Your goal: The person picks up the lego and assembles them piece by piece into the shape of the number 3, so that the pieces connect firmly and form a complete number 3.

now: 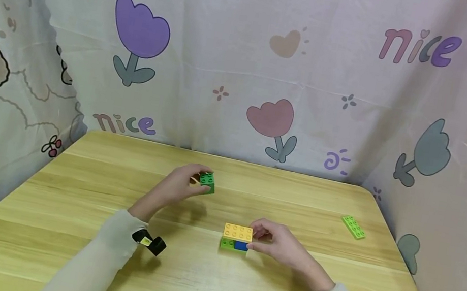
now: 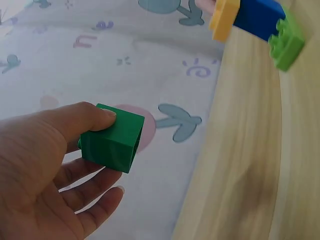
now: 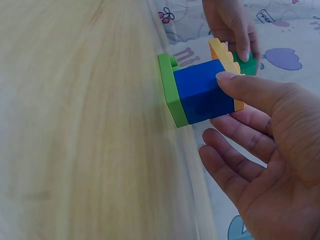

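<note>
My left hand pinches a dark green toy building brick between thumb and fingers, raised over the table. To its right and nearer, my right hand grips the right end of a small stack of bricks. That stack has a light green plate at the bottom, a blue brick in the middle and a yellow plate on top. The right thumb presses the blue brick beside the yellow plate. A gap lies under the yellow plate's left half. Whether the stack touches the table is unclear.
A loose light green plate lies on the wooden table at the far right. Printed curtains hang behind the table and along both sides. Each wrist wears a small black camera.
</note>
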A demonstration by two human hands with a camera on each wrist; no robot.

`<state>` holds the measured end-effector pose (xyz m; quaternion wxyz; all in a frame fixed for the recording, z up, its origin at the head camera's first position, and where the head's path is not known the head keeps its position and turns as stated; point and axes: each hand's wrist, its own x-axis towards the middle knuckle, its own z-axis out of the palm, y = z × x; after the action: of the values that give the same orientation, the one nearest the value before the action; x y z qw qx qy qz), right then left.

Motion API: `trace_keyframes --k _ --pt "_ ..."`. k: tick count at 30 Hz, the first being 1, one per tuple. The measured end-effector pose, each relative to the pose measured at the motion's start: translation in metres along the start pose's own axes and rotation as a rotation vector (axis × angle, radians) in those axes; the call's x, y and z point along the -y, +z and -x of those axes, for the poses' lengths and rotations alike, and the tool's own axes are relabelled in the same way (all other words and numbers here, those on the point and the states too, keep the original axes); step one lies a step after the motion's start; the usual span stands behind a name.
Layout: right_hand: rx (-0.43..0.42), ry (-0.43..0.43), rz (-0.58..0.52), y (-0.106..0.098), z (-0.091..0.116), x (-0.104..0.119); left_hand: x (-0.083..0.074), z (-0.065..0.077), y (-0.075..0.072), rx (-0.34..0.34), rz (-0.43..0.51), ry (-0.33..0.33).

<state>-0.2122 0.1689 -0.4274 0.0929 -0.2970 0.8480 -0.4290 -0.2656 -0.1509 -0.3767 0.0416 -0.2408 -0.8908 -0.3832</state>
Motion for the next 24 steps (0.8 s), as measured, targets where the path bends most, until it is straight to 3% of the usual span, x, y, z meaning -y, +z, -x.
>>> trace_keyframes --k 9,24 --pt "0.000 -0.001 0.008 0.000 0.000 0.003 -0.021 0.005 0.005 -0.019 0.018 0.079" --pt "-0.002 -0.002 0.000 0.000 0.000 0.003 -0.043 0.009 0.024 0.026 0.052 0.158"
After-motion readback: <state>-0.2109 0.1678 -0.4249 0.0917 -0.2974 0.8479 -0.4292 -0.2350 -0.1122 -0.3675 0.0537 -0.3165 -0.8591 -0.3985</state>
